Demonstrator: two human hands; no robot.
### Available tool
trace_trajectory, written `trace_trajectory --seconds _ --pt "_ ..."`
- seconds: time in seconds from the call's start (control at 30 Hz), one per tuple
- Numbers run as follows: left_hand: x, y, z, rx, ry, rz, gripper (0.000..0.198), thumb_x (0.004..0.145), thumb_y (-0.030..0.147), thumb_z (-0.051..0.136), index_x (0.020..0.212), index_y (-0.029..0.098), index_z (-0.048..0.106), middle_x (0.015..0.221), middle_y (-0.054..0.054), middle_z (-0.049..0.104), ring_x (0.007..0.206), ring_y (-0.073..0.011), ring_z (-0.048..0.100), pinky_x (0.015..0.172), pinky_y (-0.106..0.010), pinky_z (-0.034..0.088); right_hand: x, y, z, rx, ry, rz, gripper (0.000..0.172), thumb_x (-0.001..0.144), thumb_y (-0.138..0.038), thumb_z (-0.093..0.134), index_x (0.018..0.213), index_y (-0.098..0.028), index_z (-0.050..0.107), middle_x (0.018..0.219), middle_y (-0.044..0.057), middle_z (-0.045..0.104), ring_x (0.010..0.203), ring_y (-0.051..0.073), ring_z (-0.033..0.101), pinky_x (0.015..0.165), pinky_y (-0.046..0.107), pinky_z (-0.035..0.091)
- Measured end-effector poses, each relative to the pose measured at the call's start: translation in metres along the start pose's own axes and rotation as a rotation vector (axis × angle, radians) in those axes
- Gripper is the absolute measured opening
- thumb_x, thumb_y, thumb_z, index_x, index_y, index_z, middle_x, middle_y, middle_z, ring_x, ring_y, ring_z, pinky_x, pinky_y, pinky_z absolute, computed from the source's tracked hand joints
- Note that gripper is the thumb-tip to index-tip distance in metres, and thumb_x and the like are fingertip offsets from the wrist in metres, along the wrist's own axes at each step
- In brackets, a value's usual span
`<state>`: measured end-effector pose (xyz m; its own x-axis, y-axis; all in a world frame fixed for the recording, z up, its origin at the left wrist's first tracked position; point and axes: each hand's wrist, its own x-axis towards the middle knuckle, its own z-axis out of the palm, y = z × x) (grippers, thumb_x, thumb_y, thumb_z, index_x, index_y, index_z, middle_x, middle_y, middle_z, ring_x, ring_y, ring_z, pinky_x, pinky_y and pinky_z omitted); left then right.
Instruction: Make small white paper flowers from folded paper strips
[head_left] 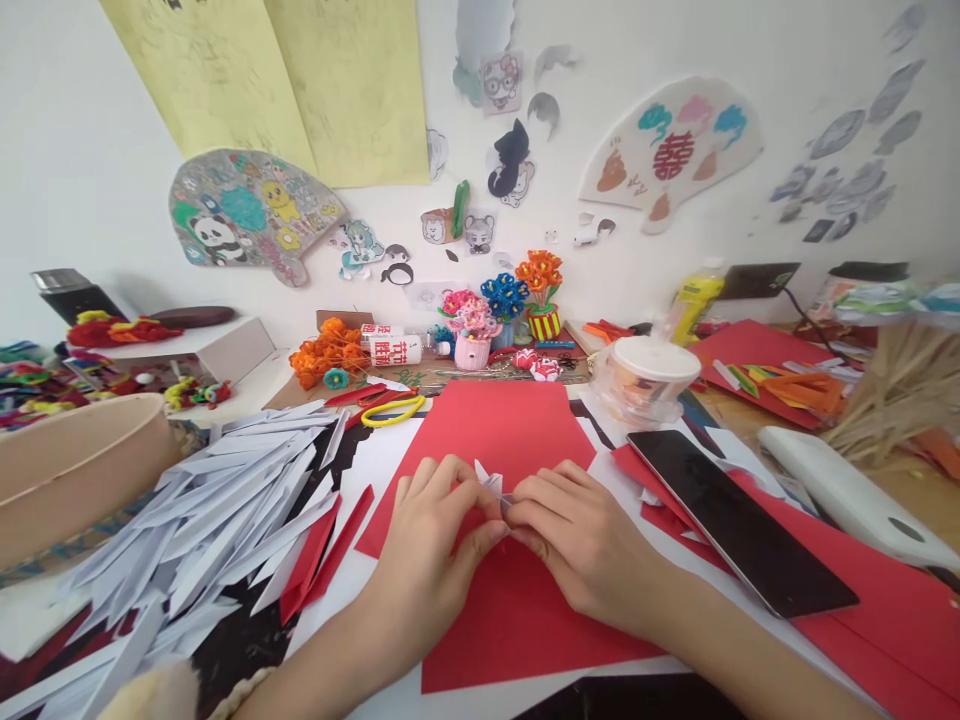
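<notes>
This looks like a home craft corner. The white wall is covered with cartoon stickers [501, 82], two hand-painted paper fans [247, 210] and yellow sheets [300, 80]. The crowded worktop [922, 490] carries a red paper sheet [502, 420], a heap of folded white paper strips [225, 500], potted handmade flowers [506, 295], a glue bottle [394, 350], yellow-handled scissors [394, 410] and a bundle of wooden sticks [900, 390].

Matt red paper sheet [517, 600]; white paper strips [232, 500]; glossy black phone [739, 520]; clear plastic tub [649, 380].
</notes>
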<state>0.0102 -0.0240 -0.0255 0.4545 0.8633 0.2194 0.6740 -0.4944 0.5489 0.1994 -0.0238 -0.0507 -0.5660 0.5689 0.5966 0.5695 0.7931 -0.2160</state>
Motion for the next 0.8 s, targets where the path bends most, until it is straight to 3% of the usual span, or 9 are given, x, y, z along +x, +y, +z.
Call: trace_trajectory --seconds 0.23,0.4,0.53,0.67,0.8 --pt "-0.001 0.006 -0.004 -0.026 -0.053 -0.002 0.02 0.093 0.028 0.041 0.079 0.02 0.052 0.086 -0.002 0.055 0.079 -0.0183 0.046 0.072 -0.034 0.036 0.0 0.002 -0.001 0.011 0.017 -0.043 0.022 0.086 -0.001 0.039 0.081 -0.015 0.055 0.081 0.005 0.059 0.069 0.016 0.044 0.065 0.031 0.027" --pt "0.001 0.002 -0.012 0.156 0.018 0.159 0.003 0.087 0.023 0.054 0.085 0.023 0.057 0.088 -0.001 0.056 0.079 -0.0183 0.046 0.066 -0.032 0.031 0.0 0.001 -0.002 0.009 0.042 -0.002 0.023 0.089 -0.004 0.038 0.083 -0.015 0.057 0.082 0.005 0.06 0.067 0.015 0.042 0.064 0.031 0.028" --pt "0.001 -0.005 -0.01 0.256 0.104 0.291 0.008 0.088 0.017 0.051 0.086 0.022 0.057 0.087 -0.001 0.057 0.077 -0.0178 0.045 0.066 -0.032 0.028 0.001 0.0 -0.003 0.007 0.046 0.014 0.021 0.091 -0.009 0.041 0.086 -0.016 0.06 0.083 0.005 0.061 0.067 0.015 0.042 0.064 0.031 0.029" --pt "0.0 -0.008 -0.003 0.293 0.173 0.337 0.012 0.091 0.015 0.047 0.085 0.02 0.055 0.084 -0.001 0.058 0.073 -0.0172 0.042 0.065 -0.032 0.026 0.001 0.001 -0.004 -0.038 0.071 0.004 0.012 0.092 -0.019 0.051 0.088 -0.016 0.062 0.084 0.005 0.062 0.07 0.016 0.045 0.066 0.031 0.03" --pt "0.002 -0.008 -0.003 0.309 0.221 0.375 0.01 0.092 0.017 0.048 0.085 0.02 0.055 0.083 0.0 0.059 0.073 -0.0159 0.043 0.066 -0.031 0.025 0.002 0.003 -0.004 -0.066 0.126 -0.04 0.017 0.092 -0.012 0.048 0.082 -0.016 0.062 0.078 0.004 0.062 0.067 0.015 0.046 0.065 0.03 0.03"
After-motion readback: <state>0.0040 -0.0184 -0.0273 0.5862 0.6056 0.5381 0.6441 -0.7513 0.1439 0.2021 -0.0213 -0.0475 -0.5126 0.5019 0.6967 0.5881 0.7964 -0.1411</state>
